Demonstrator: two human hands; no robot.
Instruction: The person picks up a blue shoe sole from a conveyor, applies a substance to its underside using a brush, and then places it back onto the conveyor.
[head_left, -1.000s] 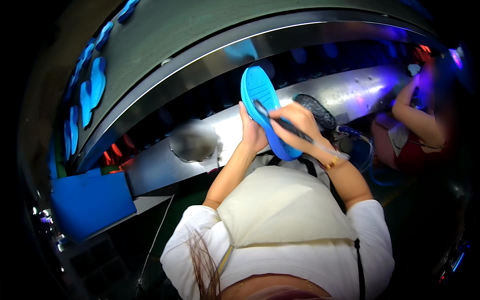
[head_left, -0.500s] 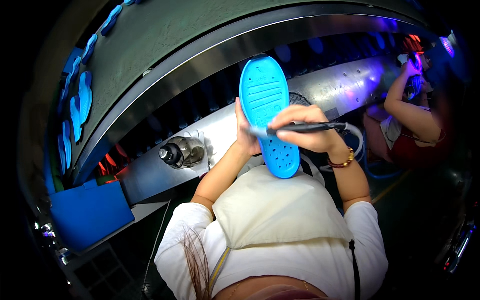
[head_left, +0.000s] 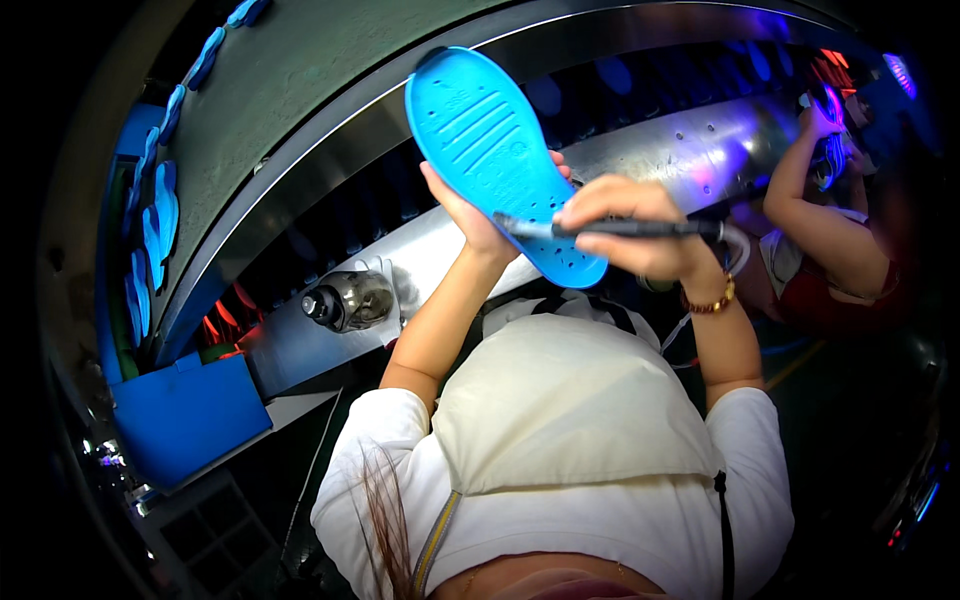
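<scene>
A blue shoe sole with ridges and small holes is tilted up to the left in front of me, over the metal ledge. My left hand grips it by its lower half, thumb along the left edge and fingertips showing past the right edge. In my right hand is a black-handled brush, pinched between thumb and fingers, with a pale hose running from its back end. The brush's blurred tip lies across the sole's lower part; whether it touches the surface I cannot tell.
A dark-capped clear bottle stands on the metal ledge. Beyond, a green conveyor belt carries several blue soles at left. A blue panel sits lower left. At right, a co-worker's arm reaches under purple light.
The sole has moved up and left, its top leaning further left. My left hand has shifted up slightly with it. My right hand and the brush have moved slightly right and up.
</scene>
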